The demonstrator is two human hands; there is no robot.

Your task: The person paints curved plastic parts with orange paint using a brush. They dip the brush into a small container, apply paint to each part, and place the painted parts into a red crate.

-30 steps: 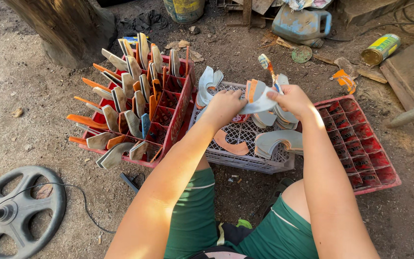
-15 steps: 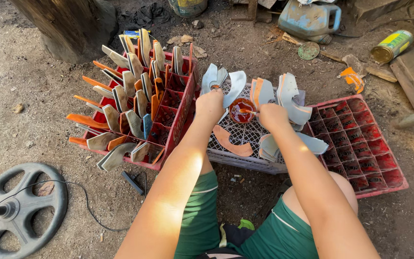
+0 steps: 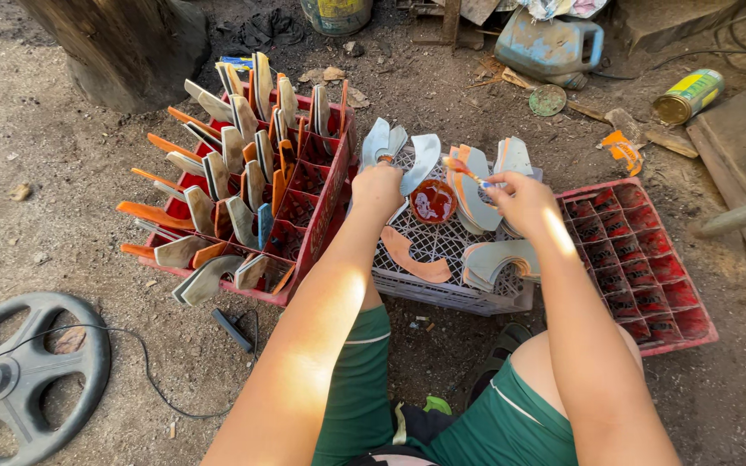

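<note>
Right hand (image 3: 524, 200): fingers pinched shut on a thin brush (image 3: 470, 173) with orange-stained bristles, tip held just above a small cup of reddish-orange glue (image 3: 433, 202). Left hand (image 3: 377, 187): fingers curled closed around a pale grey curved shoe piece (image 3: 382, 141), held upright just beside the cup, over the white lattice crate (image 3: 442, 250) where more cut pieces lie. A red divided crate (image 3: 312, 216) at left stands packed with upright grey and orange pieces; a second red crate (image 3: 649, 276) sits at right on the dirt ground.
</note>
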